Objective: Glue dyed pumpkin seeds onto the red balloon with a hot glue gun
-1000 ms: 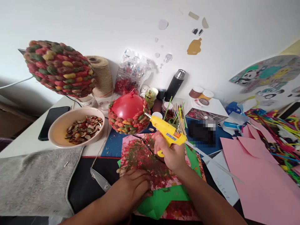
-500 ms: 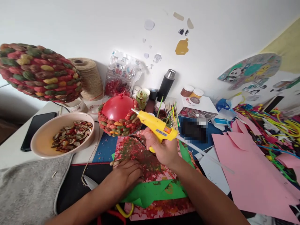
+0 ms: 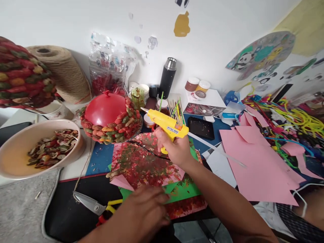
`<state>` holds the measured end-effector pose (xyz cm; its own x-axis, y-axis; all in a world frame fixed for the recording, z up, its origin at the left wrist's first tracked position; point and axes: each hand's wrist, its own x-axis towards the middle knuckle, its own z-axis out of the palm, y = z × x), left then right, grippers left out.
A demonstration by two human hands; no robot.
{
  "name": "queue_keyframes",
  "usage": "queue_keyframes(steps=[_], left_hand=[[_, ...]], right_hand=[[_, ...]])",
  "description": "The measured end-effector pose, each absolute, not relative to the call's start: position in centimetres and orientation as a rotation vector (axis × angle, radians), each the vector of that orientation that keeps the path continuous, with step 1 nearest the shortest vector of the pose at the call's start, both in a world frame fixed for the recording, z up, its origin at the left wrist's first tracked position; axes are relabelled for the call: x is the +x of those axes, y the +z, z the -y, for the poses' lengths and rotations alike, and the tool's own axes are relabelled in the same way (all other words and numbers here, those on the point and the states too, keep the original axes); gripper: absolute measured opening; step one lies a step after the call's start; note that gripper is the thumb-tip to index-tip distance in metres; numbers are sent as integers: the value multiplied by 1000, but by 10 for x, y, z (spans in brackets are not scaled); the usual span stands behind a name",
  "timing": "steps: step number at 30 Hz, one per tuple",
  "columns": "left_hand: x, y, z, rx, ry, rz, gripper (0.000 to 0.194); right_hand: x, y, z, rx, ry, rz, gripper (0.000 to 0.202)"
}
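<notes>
My right hand [image 3: 174, 148] is closed round a yellow hot glue gun [image 3: 167, 126]. Its nozzle points left, and a clear glue stick [image 3: 217, 148] sticks out behind it. Low over the near part of the paint-stained paper [image 3: 141, 165] is my left hand [image 3: 149, 209], blurred, with its fingers apart and nothing visible in them. A red balloon [image 3: 105, 109], ringed with painted peanut shells [image 3: 121, 125], stands beyond the paper, left of the nozzle. Scissors [image 3: 91, 202] with red and yellow handles lie beside my left forearm.
At left stands a bowl of shell pieces [image 3: 53, 148], with a twine spool [image 3: 63, 74] and a shell-covered ball [image 3: 22, 74] behind. A black flask [image 3: 167, 79] stands by the wall. Pink paper [image 3: 258, 168] lies at right; another person's arm [image 3: 314, 206] shows lower right.
My left hand has lifted off the paper and moved towards me, uncovering a folded pink corner. The scissors show more fully. My view has turned, shifting things left and up; the glue gun stays in my right hand.
</notes>
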<state>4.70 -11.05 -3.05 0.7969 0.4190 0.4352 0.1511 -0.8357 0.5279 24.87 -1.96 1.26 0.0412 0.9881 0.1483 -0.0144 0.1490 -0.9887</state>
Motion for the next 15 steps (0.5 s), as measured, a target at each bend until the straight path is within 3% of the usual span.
queue_keyframes(steps=[8, 15], left_hand=[[103, -64, 126, 2652, 629, -12, 26], [92, -65, 114, 2490, 536, -52, 17]], right_hand=[[243, 16, 19, -1066, 1111, 1332, 32], [242, 20, 18, -1118, 1124, 1381, 37]])
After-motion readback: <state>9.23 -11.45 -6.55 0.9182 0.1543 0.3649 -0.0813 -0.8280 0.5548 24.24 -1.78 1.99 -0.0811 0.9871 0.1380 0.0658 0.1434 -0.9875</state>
